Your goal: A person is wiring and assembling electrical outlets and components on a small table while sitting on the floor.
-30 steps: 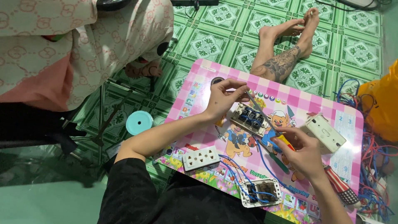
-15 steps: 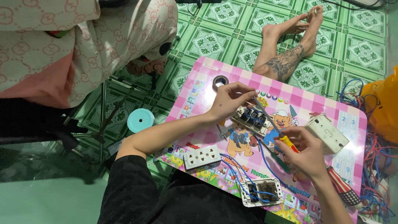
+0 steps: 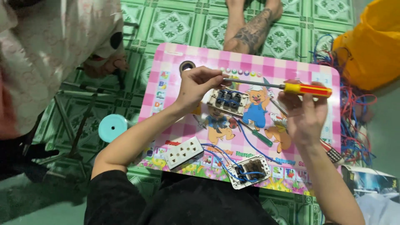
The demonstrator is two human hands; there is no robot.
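Just now the right hand [image 3: 306, 114] clasps a yellow-handled screwdriver [image 3: 308, 89] firmly, while the left hand's [image 3: 198, 85] pinched grip holds its metal shaft above the pink tabletop [image 3: 175, 121].

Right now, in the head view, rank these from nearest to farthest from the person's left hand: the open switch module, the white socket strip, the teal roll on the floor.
From the left hand:
1. Open switch module, just below the fingers.
2. White socket strip, at the table's near edge.
3. Teal roll, off the table on the floor.

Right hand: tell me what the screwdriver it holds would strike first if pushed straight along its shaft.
The right hand holds the yellow-handled screwdriver pointing left; its tip already sits at the left hand's fingertips, so those come first, though depth is unclear.
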